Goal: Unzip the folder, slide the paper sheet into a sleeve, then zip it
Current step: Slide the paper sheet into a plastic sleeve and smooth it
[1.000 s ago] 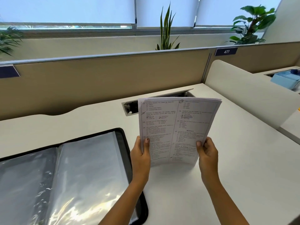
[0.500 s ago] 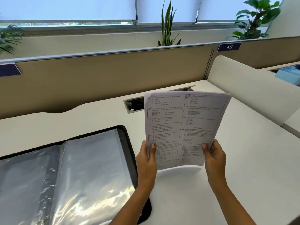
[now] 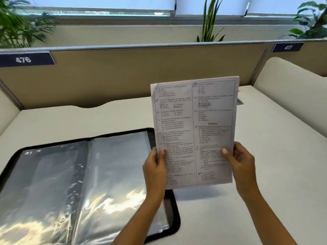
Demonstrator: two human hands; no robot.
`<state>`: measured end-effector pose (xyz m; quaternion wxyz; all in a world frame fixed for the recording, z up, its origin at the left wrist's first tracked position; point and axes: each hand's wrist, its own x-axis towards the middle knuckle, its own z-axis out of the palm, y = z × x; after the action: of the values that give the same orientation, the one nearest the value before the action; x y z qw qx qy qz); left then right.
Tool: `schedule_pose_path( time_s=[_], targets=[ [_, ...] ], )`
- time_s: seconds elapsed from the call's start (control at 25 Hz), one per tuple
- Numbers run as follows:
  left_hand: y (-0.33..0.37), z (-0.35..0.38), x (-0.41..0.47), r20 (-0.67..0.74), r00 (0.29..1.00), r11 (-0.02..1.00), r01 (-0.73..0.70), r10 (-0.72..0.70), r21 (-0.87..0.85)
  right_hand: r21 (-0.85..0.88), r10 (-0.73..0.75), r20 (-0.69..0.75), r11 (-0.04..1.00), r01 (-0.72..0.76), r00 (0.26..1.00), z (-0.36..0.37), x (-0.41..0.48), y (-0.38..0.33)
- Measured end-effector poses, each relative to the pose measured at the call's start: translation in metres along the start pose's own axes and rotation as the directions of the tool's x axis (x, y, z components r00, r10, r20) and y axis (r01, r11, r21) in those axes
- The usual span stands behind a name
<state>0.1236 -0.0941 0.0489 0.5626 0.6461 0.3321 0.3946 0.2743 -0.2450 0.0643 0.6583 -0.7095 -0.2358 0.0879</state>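
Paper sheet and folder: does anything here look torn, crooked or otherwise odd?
Nothing stands out. The paper sheet is held upright and flat between the left hand and right hand, and the folder lies open on the desk, its clear sleeves only a little crinkled.

Glossy clear plastic sleeves (image 3: 116,174), matt printed paper sheet (image 3: 194,124), smooth white desk (image 3: 274,156).

Partition tag (image 3: 26,59) reads 476; right tag (image 3: 287,47) seems 477; paper sheet (image 3: 194,129) print illegible.

Beige partition (image 3: 113,75); white desk (image 3: 265,156); windows (image 3: 106,4)
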Motion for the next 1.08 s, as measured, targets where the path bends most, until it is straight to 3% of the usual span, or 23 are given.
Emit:
schedule_pose_path(
  time_s=[0.12,0.32,0.64,0.68,0.76,0.84,0.96,1.08],
  targets=[
    [0.000,-0.038,0.027,-0.056,0.995,0.996,0.089,-0.088,0.028,0.014,0.007,0.167,1.000,-0.009,0.986,0.035,0.011,-0.015],
    [-0.007,-0.101,0.062,-0.058,0.946,0.947,0.318,-0.320,-0.039,-0.040,0.042,0.255,0.999,-0.033,0.966,0.111,0.028,-0.008],
    [-0.028,-0.192,0.128,-0.108,0.918,0.899,0.342,-0.382,-0.273,0.047,0.133,0.357,0.986,-0.159,0.925,0.206,0.051,0.000],
    [-0.034,-0.197,0.134,-0.156,0.916,0.921,0.338,-0.370,-0.195,0.080,0.142,0.347,0.980,-0.180,0.927,0.215,0.055,0.002],
    [-0.050,-0.204,0.146,-0.273,0.928,0.938,0.305,-0.253,0.167,0.152,0.169,0.308,0.963,-0.224,0.936,0.231,0.065,0.004],
    [-0.060,-0.204,0.155,-0.289,0.953,0.867,0.215,-0.087,0.450,0.229,0.226,0.260,0.930,-0.287,0.939,0.244,0.077,0.006],
    [-0.064,-0.197,0.170,-0.167,0.984,0.826,0.045,0.060,0.562,0.293,0.297,0.206,0.891,-0.348,0.933,0.258,0.096,0.012],
    [-0.064,-0.180,0.180,-0.042,0.997,0.769,-0.019,0.059,0.638,0.322,0.331,0.179,0.870,-0.373,0.927,0.267,0.111,0.018]
  ],
)
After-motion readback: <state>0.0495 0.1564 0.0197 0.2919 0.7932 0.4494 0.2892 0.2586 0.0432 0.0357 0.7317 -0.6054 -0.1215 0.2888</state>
